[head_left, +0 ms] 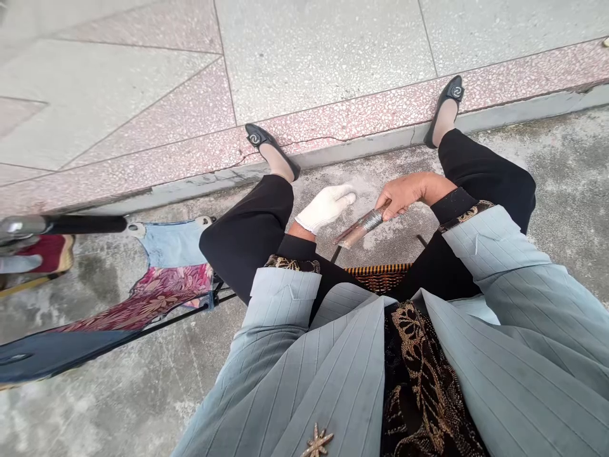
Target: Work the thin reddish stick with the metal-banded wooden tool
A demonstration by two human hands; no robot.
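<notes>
Orange-and-black wicker basket (378, 277) is sitting between the black-trousered knees (247, 235); beyond it, the bare right hand (402, 195) is clamping a narrow rust-brown metal blade (360, 227), while the white-gloved left hand (326, 208) is hovering open just beside it, over grey concrete ground (561, 178), and black flat shoes (450, 108) are resting against a pink terrazzo kerb (380, 120).

Two hands (326, 208) (402, 195), two shoes (259, 141) (447, 108), and seemingly one knife (361, 227).
</notes>
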